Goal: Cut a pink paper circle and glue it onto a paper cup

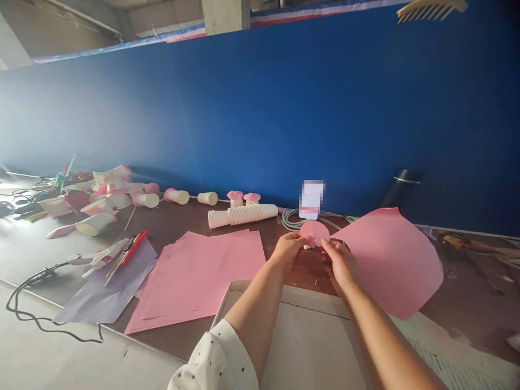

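Note:
A small round pink paper disc (314, 230) with a slit in its lower edge is held up between both hands. My left hand (289, 248) pinches the disc's left side by the slit. On the other side of the slit, my right hand (340, 261) grips the right part between thumb and fingers. Something small and white shows just under the disc, too hidden to name. A large cut pink sheet (392, 260) lies right beside my right hand. To the left of my arms is a stack of pink paper sheets (203, 273).
A long stack of nested paper cups (247, 215) lies behind the pink sheets, near two cups with pink caps (252, 199). A glue gun (103, 257) and a red utility knife (125, 257) rest on grey paper. A blue partition (260, 108) closes the back.

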The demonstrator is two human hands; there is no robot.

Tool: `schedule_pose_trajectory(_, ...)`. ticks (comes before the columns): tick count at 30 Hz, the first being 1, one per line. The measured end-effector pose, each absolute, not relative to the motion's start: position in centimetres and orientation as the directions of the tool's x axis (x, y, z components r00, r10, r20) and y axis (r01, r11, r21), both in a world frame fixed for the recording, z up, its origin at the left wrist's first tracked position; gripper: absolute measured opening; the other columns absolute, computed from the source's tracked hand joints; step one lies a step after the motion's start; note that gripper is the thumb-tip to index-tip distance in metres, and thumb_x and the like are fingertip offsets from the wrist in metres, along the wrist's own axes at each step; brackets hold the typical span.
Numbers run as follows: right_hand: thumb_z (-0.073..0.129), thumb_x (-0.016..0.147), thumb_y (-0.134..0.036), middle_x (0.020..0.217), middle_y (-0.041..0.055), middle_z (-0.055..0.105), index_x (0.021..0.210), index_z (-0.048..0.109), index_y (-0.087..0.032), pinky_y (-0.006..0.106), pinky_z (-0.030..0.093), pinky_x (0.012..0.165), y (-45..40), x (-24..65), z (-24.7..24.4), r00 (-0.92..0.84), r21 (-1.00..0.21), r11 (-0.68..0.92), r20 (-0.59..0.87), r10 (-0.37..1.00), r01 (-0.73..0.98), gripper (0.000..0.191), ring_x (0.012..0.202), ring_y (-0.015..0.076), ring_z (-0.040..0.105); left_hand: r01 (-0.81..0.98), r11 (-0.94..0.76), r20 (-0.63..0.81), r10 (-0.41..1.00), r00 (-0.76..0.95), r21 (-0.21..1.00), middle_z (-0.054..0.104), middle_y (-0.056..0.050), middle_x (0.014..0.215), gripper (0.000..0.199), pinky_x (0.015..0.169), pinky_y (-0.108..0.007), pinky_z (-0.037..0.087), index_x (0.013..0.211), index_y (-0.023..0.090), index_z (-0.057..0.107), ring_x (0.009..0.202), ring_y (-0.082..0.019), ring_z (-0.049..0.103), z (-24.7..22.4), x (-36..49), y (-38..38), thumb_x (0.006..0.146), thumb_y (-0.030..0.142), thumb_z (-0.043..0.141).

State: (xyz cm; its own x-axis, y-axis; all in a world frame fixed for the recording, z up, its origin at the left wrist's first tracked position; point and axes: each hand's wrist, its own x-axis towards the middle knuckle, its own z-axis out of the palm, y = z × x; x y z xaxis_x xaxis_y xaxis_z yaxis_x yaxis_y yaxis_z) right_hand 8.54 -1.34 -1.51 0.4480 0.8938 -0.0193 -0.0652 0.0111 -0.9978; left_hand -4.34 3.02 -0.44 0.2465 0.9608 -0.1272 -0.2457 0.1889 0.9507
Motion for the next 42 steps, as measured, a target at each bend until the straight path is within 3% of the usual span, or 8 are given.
schedule_pose_trajectory(7,0.07,0.066,-0.06,0.056,0.0007,0.057,0.076,0.064,-0.023,0.026,0.033,0.039,-0.8,9.3,-2.7,0.414,-0.998,0.019,0.04,0.909,0.055,0.039,0.052,0.0167,0.053,-0.232,0.193,-0.134,0.959,0.249,0.953,0.045,0.005,0.055,0.044,0.046,-0.019,0.024,0.069,0.015,0.059,0.049,-0.005,0.035,-0.5,-4.2,3.0,0.054,0.051,0.08)
schedule_pose_trajectory(23,0.076,0.062,-0.055,0.055,-0.003,0.053,0.074,0.064,-0.022,0.023,0.032,0.039,-1.1,8.9,-2.6,0.44,-0.998,0.005,0.029,0.898,0.056,0.037,0.048,0.0117,0.044,-0.26,0.199,-0.128,0.955,0.266,0.945,0.047,0.004,0.057,0.038,0.048,-0.019,0.027,0.067,0.014,0.061,0.052,-0.005,0.039,-0.1,-4.3,2.7,0.056,0.045,0.08)
schedule_pose_trajectory(32,0.073,0.064,-0.055,0.06,-0.0017,0.057,0.077,0.065,-0.023,0.023,0.036,0.04,-0.8,9.3,-3.5,0.449,-0.996,-0.005,0.037,0.893,0.092,0.035,0.05,0.0128,0.048,-0.27,0.209,-0.132,0.952,0.276,0.94,0.049,0.003,0.058,0.033,0.047,-0.019,0.027,0.07,0.014,0.063,0.053,-0.006,0.039,-0.4,-4.3,2.8,0.059,0.04,0.079)
schedule_pose_trajectory(42,0.07,0.062,-0.063,0.06,-0.0004,0.063,0.085,0.069,-0.022,0.025,0.037,0.039,-0.6,9.4,-3.6,0.449,-0.982,0.031,0.114,0.886,0.188,0.047,0.053,0.016,0.056,-0.265,0.212,-0.135,0.95,0.281,0.941,0.05,0.002,0.06,0.029,0.047,-0.018,0.029,0.072,0.013,0.064,0.054,-0.006,0.041,-0.5,-4.1,3.0,0.062,0.037,0.078)
